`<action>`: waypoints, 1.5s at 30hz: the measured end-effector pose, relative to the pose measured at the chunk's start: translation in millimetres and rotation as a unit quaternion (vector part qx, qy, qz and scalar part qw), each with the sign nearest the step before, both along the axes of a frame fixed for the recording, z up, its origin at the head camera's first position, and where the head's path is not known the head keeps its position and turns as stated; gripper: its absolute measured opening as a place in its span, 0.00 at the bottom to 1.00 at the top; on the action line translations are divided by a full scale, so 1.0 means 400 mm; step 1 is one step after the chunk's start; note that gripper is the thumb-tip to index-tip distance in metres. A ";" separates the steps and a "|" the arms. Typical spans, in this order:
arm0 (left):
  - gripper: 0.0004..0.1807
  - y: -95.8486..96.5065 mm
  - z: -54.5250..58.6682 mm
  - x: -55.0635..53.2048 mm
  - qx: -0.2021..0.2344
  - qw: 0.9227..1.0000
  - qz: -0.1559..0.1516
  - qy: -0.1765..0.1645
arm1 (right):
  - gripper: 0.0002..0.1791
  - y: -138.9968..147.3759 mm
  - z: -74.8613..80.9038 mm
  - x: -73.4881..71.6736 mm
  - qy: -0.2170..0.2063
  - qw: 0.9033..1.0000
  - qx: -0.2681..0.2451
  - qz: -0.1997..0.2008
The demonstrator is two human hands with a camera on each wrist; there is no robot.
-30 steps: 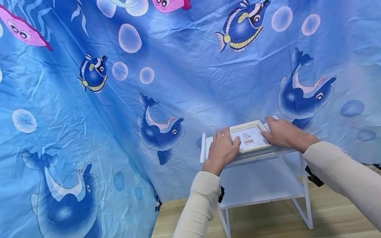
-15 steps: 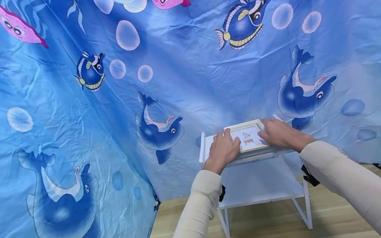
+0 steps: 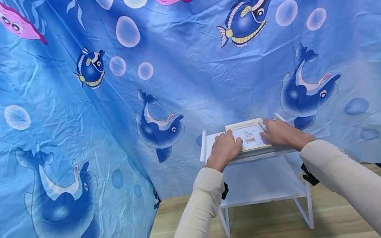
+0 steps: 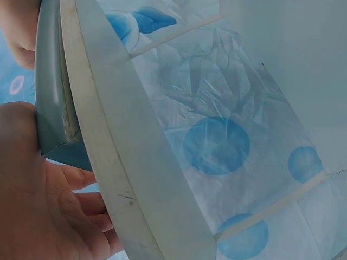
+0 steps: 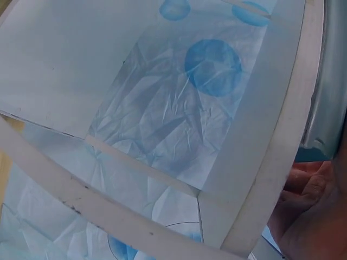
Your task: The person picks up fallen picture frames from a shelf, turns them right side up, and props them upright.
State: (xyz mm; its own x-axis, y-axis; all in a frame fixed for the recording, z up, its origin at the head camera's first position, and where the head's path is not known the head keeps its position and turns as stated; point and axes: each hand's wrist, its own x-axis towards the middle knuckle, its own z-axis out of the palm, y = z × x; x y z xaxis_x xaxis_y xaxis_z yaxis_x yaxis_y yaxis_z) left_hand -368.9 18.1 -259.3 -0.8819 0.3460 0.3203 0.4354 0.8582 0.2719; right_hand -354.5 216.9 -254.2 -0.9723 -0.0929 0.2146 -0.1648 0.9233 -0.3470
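Note:
A picture frame [image 3: 248, 137] with a cream rim, thin gold edging and a potted-plant print lies flat on the top of a white two-tier table [image 3: 211, 146]. My left hand [image 3: 224, 149] grips its left side, thumb over the front left corner. On the opposite side, my right hand [image 3: 282, 133] holds the right edge, its thumb near the print. The left wrist view shows the frame's side [image 4: 54, 92] above the tabletop edge, with the left hand [image 4: 49, 211] beside it. In the right wrist view, the right hand [image 5: 309, 211] is partly cut off beside the frame [image 5: 332, 81].
Raised white rails [image 3: 204, 147] run along the tabletop's sides. Below is a lower shelf [image 3: 263, 185] on thin white legs. Blue sea-print curtains [image 3: 206, 73] hang close behind and at the left. The floor [image 3: 270, 220] is wood-patterned.
My right hand has shifted slightly left, closer against the frame's right side, since a second ago. My left hand stays on the frame's left side. The head view has tilted a little.

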 end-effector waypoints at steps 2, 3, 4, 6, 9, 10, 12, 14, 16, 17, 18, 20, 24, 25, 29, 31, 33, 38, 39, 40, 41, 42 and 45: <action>0.22 0.002 -0.001 -0.005 0.003 1.000 -0.001 -0.003 | 0.34 0.000 -0.001 0.000 -0.009 1.000 -0.002 -0.004; 0.21 0.003 -0.002 -0.008 0.005 1.000 -0.002 -0.003 | 0.34 0.001 -0.001 0.000 -0.011 1.000 -0.004 -0.006; 0.21 0.004 -0.002 -0.010 0.006 1.000 -0.003 -0.003 | 0.33 0.000 -0.001 -0.001 -0.011 1.000 -0.004 -0.007; 0.23 0.005 -0.003 -0.015 0.009 1.000 -0.005 -0.003 | 0.33 0.001 -0.003 -0.003 -0.012 1.000 -0.006 -0.010; 0.25 0.006 -0.002 -0.017 0.006 1.000 -0.004 -0.004 | 0.30 -0.001 -0.004 -0.003 -0.006 1.000 -0.006 -0.007; 0.25 0.006 -0.001 -0.016 0.005 1.000 -0.005 -0.005 | 0.28 -0.001 -0.004 -0.004 -0.001 1.000 -0.004 -0.005; 0.25 0.006 0.002 -0.014 0.005 1.000 -0.005 -0.005 | 0.24 -0.001 -0.004 -0.005 0.006 1.000 0.000 -0.002; 0.25 0.006 0.003 -0.012 0.011 1.000 -0.003 -0.007 | 0.20 -0.001 -0.004 -0.007 0.012 1.000 0.003 0.001; 0.25 0.007 0.004 -0.011 0.023 1.000 0.000 -0.011 | 0.18 -0.001 -0.003 -0.007 0.015 1.000 0.005 0.004; 0.25 0.007 0.005 -0.010 0.029 0.999 0.003 -0.013 | 0.18 -0.002 -0.002 -0.007 0.014 1.000 0.003 0.004; 0.25 0.008 0.005 -0.010 0.038 0.999 0.005 -0.017 | 0.18 -0.002 -0.002 -0.008 0.012 1.000 0.001 0.004; 0.25 0.008 0.005 -0.009 0.054 0.998 0.008 -0.024 | 0.18 -0.004 -0.002 -0.007 0.013 1.000 0.001 0.006; 0.27 0.008 0.005 -0.008 0.075 0.997 0.008 -0.022 | 0.16 -0.006 -0.002 -0.009 0.021 1.000 0.001 0.008; 0.27 0.008 0.004 -0.008 0.078 0.997 0.008 -0.020 | 0.16 -0.006 -0.002 -0.008 0.025 1.000 0.002 0.009; 0.27 0.010 0.000 -0.009 0.085 0.996 0.010 -0.006 | 0.13 -0.006 -0.002 -0.008 0.043 0.999 -0.002 0.016; 0.27 0.012 -0.002 -0.011 0.088 0.996 0.014 0.002 | 0.11 -0.006 -0.002 -0.006 0.050 0.999 -0.008 0.020; 0.25 0.014 -0.004 -0.013 0.091 0.996 0.017 0.011 | 0.11 -0.006 -0.004 -0.004 0.054 0.998 -0.014 0.023; 0.22 0.019 -0.007 -0.014 0.094 0.995 0.024 0.023 | 0.13 -0.005 -0.006 -0.003 0.053 0.998 -0.021 0.022; 0.20 0.019 -0.007 -0.013 0.094 0.995 0.025 0.022 | 0.13 -0.005 -0.006 -0.002 0.054 0.998 -0.022 0.022; 0.18 0.020 -0.006 -0.013 0.094 0.995 0.025 0.021 | 0.14 -0.005 -0.006 -0.001 0.055 0.998 -0.023 0.020; 0.15 0.019 -0.007 -0.012 0.093 0.995 0.023 0.021 | 0.15 -0.004 -0.006 0.000 0.056 0.998 -0.024 0.020; 0.11 0.019 -0.006 -0.012 0.093 0.995 0.023 0.020 | 0.15 -0.004 -0.007 0.000 0.059 0.998 -0.025 0.020; 0.07 0.018 -0.007 -0.013 0.094 0.995 0.019 0.018 | 0.14 -0.005 -0.008 0.001 0.063 0.997 -0.029 0.019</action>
